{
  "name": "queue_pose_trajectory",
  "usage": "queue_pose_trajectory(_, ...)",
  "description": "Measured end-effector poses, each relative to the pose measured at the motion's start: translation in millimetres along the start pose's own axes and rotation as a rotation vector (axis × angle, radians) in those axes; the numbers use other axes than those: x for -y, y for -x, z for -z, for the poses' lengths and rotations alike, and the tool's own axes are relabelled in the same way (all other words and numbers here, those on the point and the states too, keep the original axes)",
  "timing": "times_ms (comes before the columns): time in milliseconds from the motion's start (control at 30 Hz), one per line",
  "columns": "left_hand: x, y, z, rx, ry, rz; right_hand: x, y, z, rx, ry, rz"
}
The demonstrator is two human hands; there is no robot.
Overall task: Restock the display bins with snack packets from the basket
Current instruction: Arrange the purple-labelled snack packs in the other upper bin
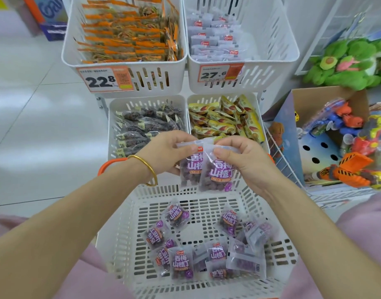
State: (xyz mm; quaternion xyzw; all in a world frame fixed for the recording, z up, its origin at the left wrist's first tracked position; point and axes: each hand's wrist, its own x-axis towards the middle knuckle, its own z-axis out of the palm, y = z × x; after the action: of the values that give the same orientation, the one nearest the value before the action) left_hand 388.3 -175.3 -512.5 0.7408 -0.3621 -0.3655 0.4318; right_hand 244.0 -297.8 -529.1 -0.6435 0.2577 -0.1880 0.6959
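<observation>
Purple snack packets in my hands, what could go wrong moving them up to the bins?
The left hand and right hand each pinch a purple packet only by its top edge, so one could slip and miss the white basket. Similar pale packets seem to lie in the upper right bin, a higher reach; dropping short would land among the yellow packets below.

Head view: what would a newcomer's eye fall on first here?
At centre, the left hand and right hand pinch two purple packets by their tops. Below them, a white basket holds more. The upper-left bin brims with orange packets.
</observation>
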Motion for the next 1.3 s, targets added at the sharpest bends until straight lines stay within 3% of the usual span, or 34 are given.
queue_pose_trajectory(300, 3, -1, -11, 0.111, 0.015, -0.101, 1, 4, -10, -0.094, -0.272, -0.001)
queue_pose_trajectory(467, 1, 0, -16, 0.092, -0.137, -0.195, -8, 1, -15, -0.121, -0.111, 0.096)
queue_pose_trajectory(567, -13, 1, -10, 0.071, -0.095, -0.271, 11, -7, -2, 0.007, -0.023, 0.043)
queue_pose_trajectory(667, -37, -11, 4, 0.083, -0.002, -0.358, 55, -25, 13, 0.257, 0.056, -0.046)
queue_pose_trajectory(767, -73, -41, 21, 0.030, -0.087, -0.453, 98, -57, 22, 0.262, 0.173, 0.057)
queue_pose_trajectory(933, -137, -114, 49, -0.122, -0.211, -0.576, 158, -136, 47, 0.011, 0.436, 0.398)
queue_pose_trajectory(1067, -154, -180, 88, -0.388, -0.637, -0.518, 195, -206, 75, -0.189, 0.660, 0.577)
queue_pose_trajectory(1133, -152, -210, 102, -0.426, -0.762, -0.432, 205, -241, 83, -0.210, 0.789, 0.629)
queue_pose_trajectory(1300, -148, -257, 113, -0.492, -0.711, -0.397, 214, -315, 68, -0.095, 1.016, 0.708)
